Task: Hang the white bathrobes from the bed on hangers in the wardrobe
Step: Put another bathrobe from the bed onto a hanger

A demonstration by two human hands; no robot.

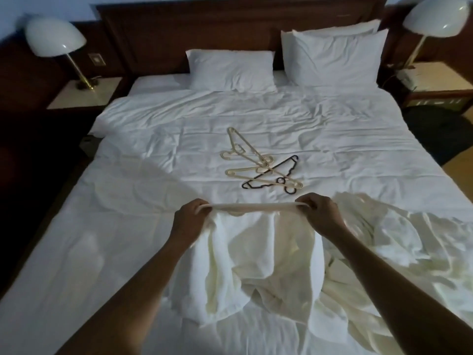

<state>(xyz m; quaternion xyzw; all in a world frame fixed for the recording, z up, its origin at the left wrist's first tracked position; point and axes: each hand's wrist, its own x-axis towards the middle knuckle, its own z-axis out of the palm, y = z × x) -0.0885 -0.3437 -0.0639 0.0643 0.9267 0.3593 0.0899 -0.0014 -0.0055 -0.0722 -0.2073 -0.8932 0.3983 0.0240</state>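
Observation:
I hold a white bathrobe [258, 265] up over the bed [128, 201]. My left hand [190, 221] grips its top edge on the left and my right hand [321, 213] grips it on the right, with the edge stretched taut between them. The cloth hangs down and bunches on the sheet. More white cloth, perhaps another bathrobe [399, 252], lies crumpled at the right. Beige hangers [252, 156] and a black hanger [279, 175] lie tangled on the middle of the bed, just beyond my hands. No wardrobe is in view.
Two pillows [230, 70] [332, 57] lean at the dark wooden headboard [179, 29]. A nightstand with a white lamp [55, 37] stands on the left, another lamp [435, 16] on the right. Dark floor runs along both sides of the bed.

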